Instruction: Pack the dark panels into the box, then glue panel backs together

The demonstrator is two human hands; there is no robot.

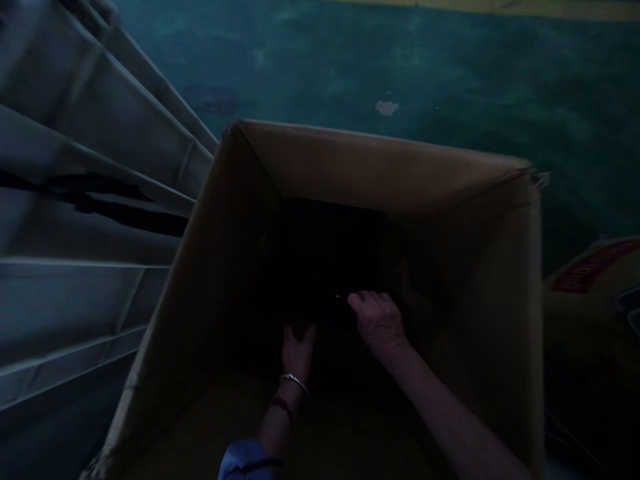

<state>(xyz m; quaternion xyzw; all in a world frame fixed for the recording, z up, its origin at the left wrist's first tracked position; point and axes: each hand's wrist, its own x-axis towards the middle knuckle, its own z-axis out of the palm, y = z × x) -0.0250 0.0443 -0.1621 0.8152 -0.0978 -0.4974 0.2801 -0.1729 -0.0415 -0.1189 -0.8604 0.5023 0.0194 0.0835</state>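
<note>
Both my hands reach down into a deep cardboard box [380,160]. Inside, mostly lost in shadow, lies a dark block-shaped object [333,243] with a straight far edge; its kind cannot be made out. My right hand [380,320] is closed, its fingers curled at the near right side of the dark object, where a tiny glint shows. Lower and to the left, my left hand [299,350] has its thumb and a finger spread apart near the same dark object. Its fingertips fade into the dark. A bracelet [295,381] circles the left wrist.
Pale ribbed panels [100,220] with a black strap [130,213] stand close on the left. Green floor [320,73] extends beyond the box, with a yellow line [500,7] at the top. To the right lies a sack-like thing with a red printed band [595,267].
</note>
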